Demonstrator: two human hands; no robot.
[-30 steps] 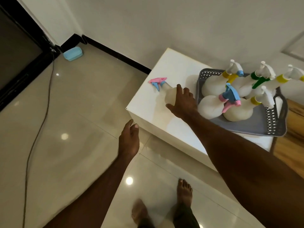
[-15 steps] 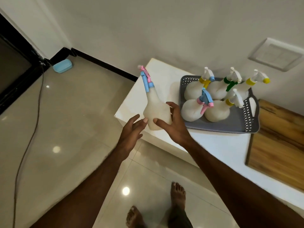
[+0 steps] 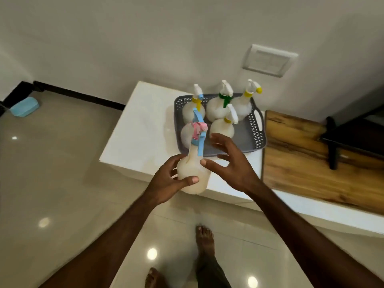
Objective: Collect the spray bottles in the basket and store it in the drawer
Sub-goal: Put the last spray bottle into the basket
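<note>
White counter (image 3: 145,125) against a wall. Left hand (image 3: 166,183) curled round a bottle (image 3: 193,173), upright, nozzle up; right hand (image 3: 230,163) spread, holding nothing. Basket (image 3: 257,138) just beyond, up-right, nearer the right.

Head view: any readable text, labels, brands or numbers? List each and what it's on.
None readable.
Held bottle: no label shows.
Bottles in the basket: plain, no print visible.
Wall plate: faint marks, too blurred to read.
Blue object on the floor: no text visible.
</note>
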